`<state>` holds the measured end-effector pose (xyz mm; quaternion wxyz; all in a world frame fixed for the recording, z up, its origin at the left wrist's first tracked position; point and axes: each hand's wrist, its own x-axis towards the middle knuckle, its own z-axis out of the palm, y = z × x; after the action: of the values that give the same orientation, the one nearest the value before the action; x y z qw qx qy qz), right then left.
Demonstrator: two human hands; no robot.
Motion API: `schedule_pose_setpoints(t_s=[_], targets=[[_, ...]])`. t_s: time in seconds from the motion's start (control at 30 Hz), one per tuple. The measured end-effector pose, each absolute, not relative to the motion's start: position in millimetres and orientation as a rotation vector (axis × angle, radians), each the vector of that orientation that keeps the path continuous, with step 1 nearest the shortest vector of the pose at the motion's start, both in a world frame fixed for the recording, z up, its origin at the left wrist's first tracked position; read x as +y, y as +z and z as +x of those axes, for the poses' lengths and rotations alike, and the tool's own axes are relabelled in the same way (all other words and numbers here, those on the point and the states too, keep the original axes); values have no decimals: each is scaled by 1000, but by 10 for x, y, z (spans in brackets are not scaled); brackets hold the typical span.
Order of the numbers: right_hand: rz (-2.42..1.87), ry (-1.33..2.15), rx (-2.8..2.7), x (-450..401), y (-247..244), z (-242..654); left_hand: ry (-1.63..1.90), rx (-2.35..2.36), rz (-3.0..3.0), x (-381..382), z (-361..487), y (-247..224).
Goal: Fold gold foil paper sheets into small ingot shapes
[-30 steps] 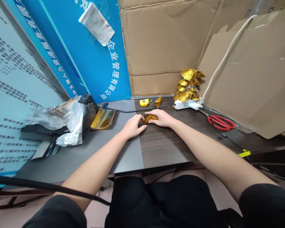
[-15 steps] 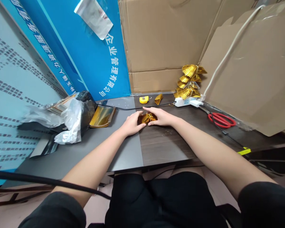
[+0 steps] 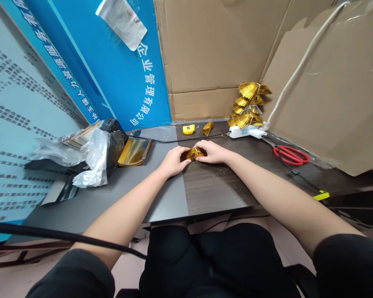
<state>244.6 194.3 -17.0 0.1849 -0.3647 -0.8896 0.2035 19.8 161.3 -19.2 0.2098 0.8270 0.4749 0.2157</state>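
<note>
A pleated piece of gold foil paper [image 3: 192, 154], with what looks like a tie around its middle, lies low over the table between my hands. My left hand [image 3: 174, 160] grips its left end, thumb in front and fingers behind. On the right end, my right hand [image 3: 211, 152] is closed the same way. Parts of the foil are covered by my fingers. Behind them lie a yellow tape measure [image 3: 188, 129] and a small folded gold foil piece [image 3: 208, 128]. A stack of gold foil sheets [image 3: 134, 151] rests to the left.
Several fanned gold foil pieces [image 3: 248, 105] are piled by a white power strip [image 3: 238, 132] at the back right. Red-handled scissors [image 3: 290, 155] lie farther right. Plastic bags [image 3: 93, 159] crowd the left side. A black cable [image 3: 174, 142] crosses the table; cardboard [image 3: 211, 49] stands behind.
My right hand's fingers have drawn in from stretched over the foil to a closer hold at its right end. My left hand stays nearly in place.
</note>
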Motion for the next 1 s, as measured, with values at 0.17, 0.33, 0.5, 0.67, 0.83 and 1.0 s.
schedule_pose_setpoints(t_s=[0.17, 0.33, 0.5, 0.67, 0.83, 1.0], targets=[[-1032, 584, -2490, 1928, -207, 2423, 588, 1338, 2295, 1607, 207, -176], [-1042, 593, -2463, 1921, -231, 2421, 600, 1328, 2298, 1621, 182, -193], [-1017, 635, -2472, 1913, -178, 2496, 611, 1305, 2288, 1620, 162, -184], [-1088, 620, -2456, 1907, -166, 2506, 652, 1306, 2260, 1600, 171, -166], [-1118, 623, -2428, 1897, -165, 2448, 705, 1288, 2225, 1574, 178, -174], [-1080, 724, -2398, 1877, -153, 2456, 718, 1282, 2203, 1574, 176, -182]])
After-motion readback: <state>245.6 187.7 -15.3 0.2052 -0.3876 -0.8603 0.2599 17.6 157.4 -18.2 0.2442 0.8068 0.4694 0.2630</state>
